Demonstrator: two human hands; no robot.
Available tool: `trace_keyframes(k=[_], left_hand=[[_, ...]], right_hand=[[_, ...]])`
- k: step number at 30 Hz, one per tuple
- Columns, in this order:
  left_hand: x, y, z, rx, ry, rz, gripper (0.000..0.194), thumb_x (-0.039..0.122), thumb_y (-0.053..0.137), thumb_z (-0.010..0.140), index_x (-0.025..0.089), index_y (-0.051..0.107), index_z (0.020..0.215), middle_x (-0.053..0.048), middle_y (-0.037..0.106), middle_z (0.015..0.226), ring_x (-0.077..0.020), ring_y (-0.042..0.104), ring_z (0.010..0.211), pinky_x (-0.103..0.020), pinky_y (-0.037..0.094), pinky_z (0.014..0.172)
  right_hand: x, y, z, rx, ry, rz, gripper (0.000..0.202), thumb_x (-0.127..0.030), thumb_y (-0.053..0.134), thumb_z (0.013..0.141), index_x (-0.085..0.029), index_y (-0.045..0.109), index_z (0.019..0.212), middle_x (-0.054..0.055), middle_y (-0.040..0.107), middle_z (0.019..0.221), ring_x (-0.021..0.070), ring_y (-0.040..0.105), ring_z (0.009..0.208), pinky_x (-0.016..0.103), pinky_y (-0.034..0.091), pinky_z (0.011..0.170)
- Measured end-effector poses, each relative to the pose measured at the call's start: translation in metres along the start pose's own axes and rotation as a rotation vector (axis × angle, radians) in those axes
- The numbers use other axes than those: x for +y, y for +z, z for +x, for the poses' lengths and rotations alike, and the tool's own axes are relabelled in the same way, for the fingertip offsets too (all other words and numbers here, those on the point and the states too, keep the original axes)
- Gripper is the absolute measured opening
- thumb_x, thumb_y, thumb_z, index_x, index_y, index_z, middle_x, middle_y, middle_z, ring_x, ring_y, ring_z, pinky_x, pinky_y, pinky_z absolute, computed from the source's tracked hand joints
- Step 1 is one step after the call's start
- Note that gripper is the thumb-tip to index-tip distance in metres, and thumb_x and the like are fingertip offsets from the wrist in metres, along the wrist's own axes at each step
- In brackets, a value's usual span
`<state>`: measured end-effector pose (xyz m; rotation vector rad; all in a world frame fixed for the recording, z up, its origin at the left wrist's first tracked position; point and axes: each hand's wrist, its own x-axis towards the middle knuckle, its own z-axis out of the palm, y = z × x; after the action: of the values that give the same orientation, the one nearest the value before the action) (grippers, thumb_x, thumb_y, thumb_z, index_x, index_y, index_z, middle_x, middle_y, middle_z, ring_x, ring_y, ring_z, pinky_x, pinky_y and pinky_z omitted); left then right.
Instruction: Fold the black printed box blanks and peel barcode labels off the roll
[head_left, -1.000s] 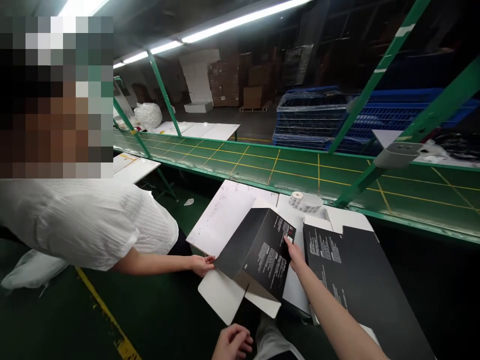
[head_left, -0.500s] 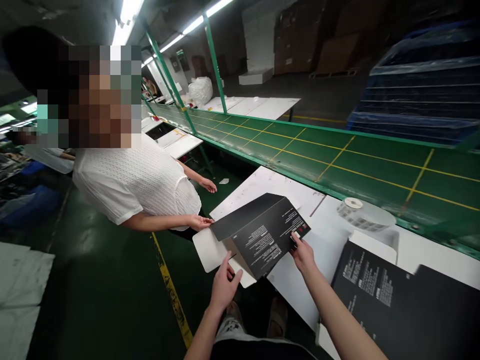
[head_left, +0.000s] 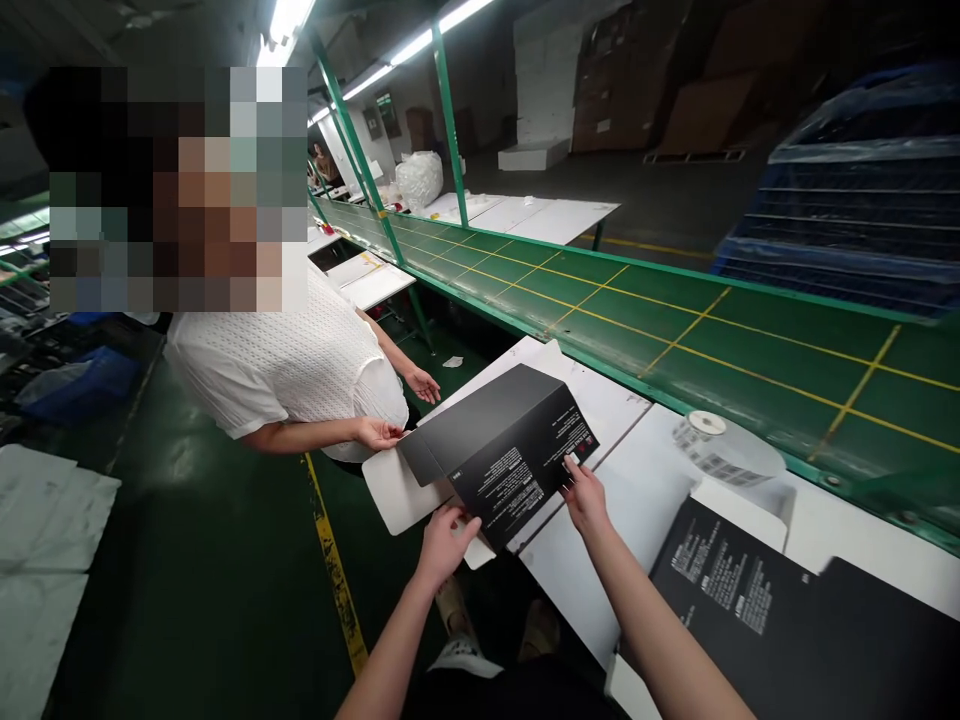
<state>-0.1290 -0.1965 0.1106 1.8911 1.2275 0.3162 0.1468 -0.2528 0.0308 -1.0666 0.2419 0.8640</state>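
Note:
A black printed cardboard box, partly folded, is held tilted above the near edge of the white table. Its white end flap stands out at the left. My left hand is closed on the box's near left end, by a smaller white flap. At the right edge my right hand is also closed on the box. A small white label shows at its fingertips. A co-worker's hand touches the far left end of the box; that person's other hand is free beside the table.
More black box blanks lie on the white table at right, near a label roll. Beyond runs a green conveyor with yellow lines. The co-worker in a white top stands at left.
The box has shifted slightly left in view with both my hands, and its side panel has tilted more upright. My left hand's fingers have closed on its end. The view has turned slightly.

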Motion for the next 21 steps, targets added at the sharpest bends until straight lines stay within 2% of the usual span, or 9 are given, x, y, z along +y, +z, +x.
trace_keyframes(k=[6, 9, 12, 16, 21], left_hand=[[0.016, -0.002, -0.008, 0.049, 0.059, -0.066, 0.031, 0.046, 0.067, 0.082, 0.021, 0.076, 0.099, -0.01, 0.07, 0.103, -0.0302, 0.062, 0.104, -0.04, 0.047, 0.094], [0.024, 0.003, -0.01, 0.003, 0.104, -0.182, 0.032, 0.044, 0.068, 0.083, 0.019, 0.076, 0.101, -0.01, 0.073, 0.099, -0.027, 0.067, 0.095, -0.037, 0.052, 0.088], [0.03, 0.015, -0.005, -0.065, 0.113, -0.349, 0.041, 0.048, 0.069, 0.083, 0.015, 0.076, 0.106, -0.012, 0.078, 0.102, -0.0271, 0.072, 0.093, -0.036, 0.058, 0.085], [0.031, 0.031, 0.008, -0.085, 0.091, -0.519, 0.061, 0.061, 0.071, 0.079, 0.009, 0.076, 0.11, -0.018, 0.077, 0.116, -0.034, 0.072, 0.11, -0.043, 0.057, 0.098], [0.026, 0.038, 0.008, -0.115, 0.067, -0.559, 0.06, 0.064, 0.074, 0.075, 0.01, 0.081, 0.101, -0.016, 0.078, 0.111, -0.0369, 0.072, 0.108, -0.047, 0.056, 0.1]], right_hand=[[-0.006, -0.006, 0.0, -0.08, 0.015, 0.092, 0.035, -0.033, 0.091, 0.06, -0.02, 0.071, 0.085, -0.001, 0.074, 0.08, 0.0143, 0.066, 0.071, 0.023, 0.058, 0.061], [-0.005, -0.013, 0.002, -0.092, 0.035, 0.141, 0.028, -0.033, 0.086, 0.066, -0.02, 0.07, 0.084, -0.001, 0.072, 0.075, 0.0149, 0.065, 0.067, 0.025, 0.057, 0.059], [-0.005, -0.018, 0.001, -0.087, 0.06, 0.166, 0.022, -0.032, 0.081, 0.07, -0.021, 0.069, 0.086, -0.001, 0.072, 0.075, 0.0157, 0.065, 0.067, 0.026, 0.056, 0.061], [-0.009, -0.022, -0.005, -0.124, 0.1, 0.135, 0.024, -0.029, 0.082, 0.068, -0.022, 0.066, 0.083, -0.003, 0.07, 0.072, 0.015, 0.064, 0.065, 0.026, 0.054, 0.061], [-0.02, -0.027, -0.011, -0.108, 0.102, 0.083, 0.032, -0.037, 0.082, 0.07, -0.024, 0.068, 0.096, -0.003, 0.073, 0.082, 0.0161, 0.067, 0.07, 0.028, 0.056, 0.061]])
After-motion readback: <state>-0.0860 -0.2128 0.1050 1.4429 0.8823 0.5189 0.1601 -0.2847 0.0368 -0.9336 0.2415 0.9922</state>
